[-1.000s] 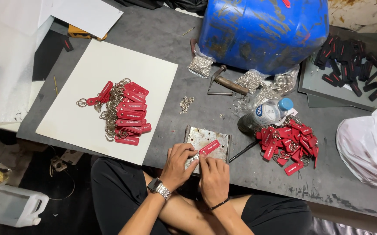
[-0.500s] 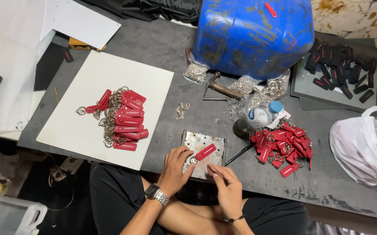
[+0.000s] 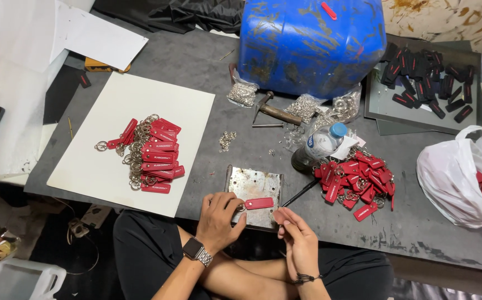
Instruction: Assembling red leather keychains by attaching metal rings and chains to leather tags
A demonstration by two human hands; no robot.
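Note:
My left hand, with a watch on its wrist, pinches the ring end of a red key tag that lies on a small metal plate at the table's near edge. My right hand hovers just right of the plate, fingers loosely curled, nothing clearly in it. A thin dark tool lies between the plate and a pile of loose red tags. A row of finished red tags with rings rests on a white board to the left.
A big blue drum stands at the back. Near it lie a hammer, bags of metal rings, a plastic bottle. A tray of black tags and a white plastic bag sit right.
My right hand has drawn back from the red tag toward the right and down. My left hand keeps the tag on the plate.

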